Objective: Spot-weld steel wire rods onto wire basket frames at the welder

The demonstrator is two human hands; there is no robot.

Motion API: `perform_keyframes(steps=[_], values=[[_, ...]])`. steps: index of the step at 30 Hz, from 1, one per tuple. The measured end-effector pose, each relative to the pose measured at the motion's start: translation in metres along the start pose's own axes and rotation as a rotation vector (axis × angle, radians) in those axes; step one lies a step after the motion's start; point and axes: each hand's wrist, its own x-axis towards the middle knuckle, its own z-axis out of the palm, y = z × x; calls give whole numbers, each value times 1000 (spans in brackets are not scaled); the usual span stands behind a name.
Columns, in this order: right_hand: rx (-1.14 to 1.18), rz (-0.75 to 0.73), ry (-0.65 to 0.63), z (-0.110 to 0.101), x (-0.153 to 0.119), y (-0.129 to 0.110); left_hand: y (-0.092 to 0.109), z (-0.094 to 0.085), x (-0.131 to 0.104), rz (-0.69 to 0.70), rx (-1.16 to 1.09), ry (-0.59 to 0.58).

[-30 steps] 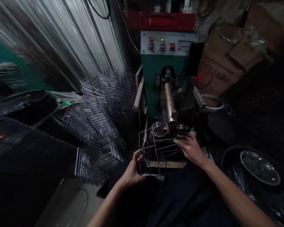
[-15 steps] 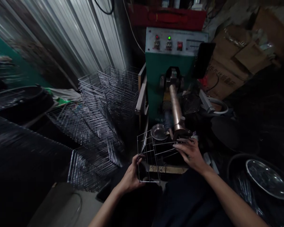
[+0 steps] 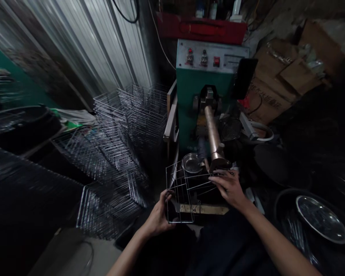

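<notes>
My left hand [image 3: 158, 215] is closed around the near left side of a small wire rack [image 3: 186, 189] made of thin metal rods. My right hand [image 3: 229, 188] grips the rack's right end, its fingertips right under the lower end of a copper-coloured machine arm [image 3: 213, 130]. The rack's right end is partly hidden by those fingers and the dark. Whether the rods touch the arm's tip, I cannot tell. Just behind the rack sits a small round metal dish [image 3: 192, 163]. The arm comes out of a green machine [image 3: 185, 99] with a red light lit on its panel.
Stacks of wire racks [image 3: 115, 134] stand to the left. At right, a round metal lid or tray [image 3: 322, 219] rests on a dark tub. Cardboard boxes [image 3: 271, 94] fill the back right, and a red case [image 3: 201, 30] lies on top of the machine.
The green light on the machine panel has gone out. The head view has shifted slightly, while both hands keep their hold on the wire rack in nearly the same place.
</notes>
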Motion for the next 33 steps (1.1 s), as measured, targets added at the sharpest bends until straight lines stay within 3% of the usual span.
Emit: perform_keyframes(steps=[8, 13, 18, 22, 25, 27, 29, 31, 33], values=[[4, 63, 38, 9, 1, 3, 2, -6, 5, -9, -24, 58], [83, 150, 90, 1, 2, 7, 13, -11, 3, -18, -6, 33], [176, 177, 160, -1, 9, 23, 11, -21, 15, -55, -35, 27], [172, 185, 148, 9, 21, 24, 6, -29, 25, -13, -37, 15], [193, 185, 128, 1, 14, 27, 7, -31, 25, 13, -50, -4], [175, 278, 119, -19, -12, 43, 9, -29, 24, 7, -32, -16], [76, 494, 131, -51, -59, 73, 11, -26, 22, 0, -20, -18], [-153, 822, 195, -89, -122, 111, 12, -23, 21, -15, -47, 0], [-461, 1197, 90, -128, -188, 141, 13, -21, 19, -48, -83, 29]])
